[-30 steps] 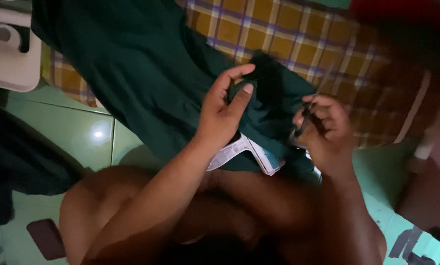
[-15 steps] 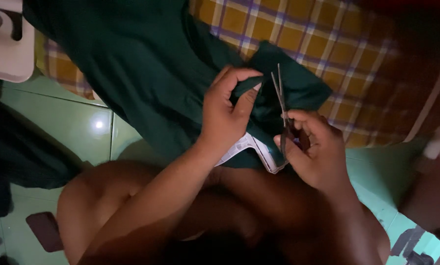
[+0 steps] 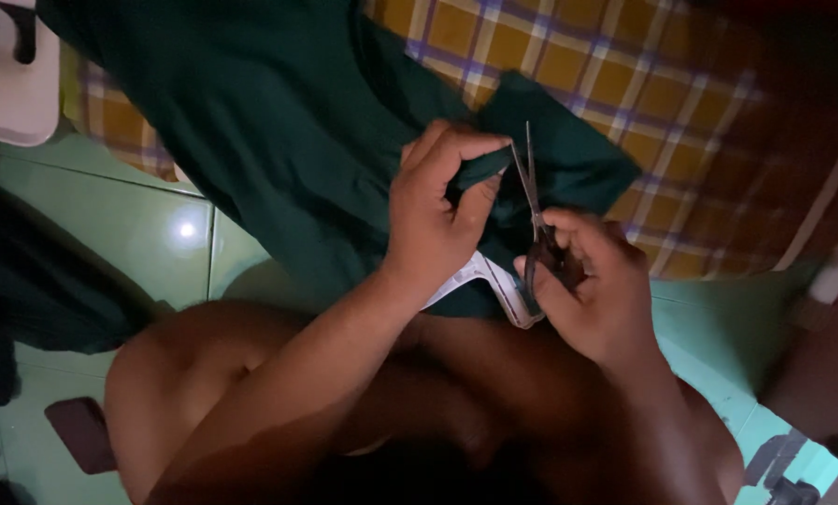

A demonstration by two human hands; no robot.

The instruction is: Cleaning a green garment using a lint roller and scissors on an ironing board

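A dark green garment (image 3: 279,122) is spread over a yellow plaid cloth (image 3: 624,84) on the floor. My left hand (image 3: 433,215) pinches a fold of the green fabric and lifts it. My right hand (image 3: 592,281) grips a pair of metal scissors (image 3: 534,201) by the handles. The blades point up and away, slightly apart, right beside the pinched fold. A white strip of the garment's edge (image 3: 494,285) shows below the hands.
My bare knee (image 3: 194,374) fills the lower middle. Green floor tiles (image 3: 120,224) lie at the left. A white plastic object (image 3: 12,75) sits at the top left corner, dark cloth (image 3: 35,290) at the left edge, a small dark flat object (image 3: 80,432) at the bottom left.
My right hand turned the scissors from pointing down to blades up and brought them against the fold. My left hand kept hold of the green fabric.
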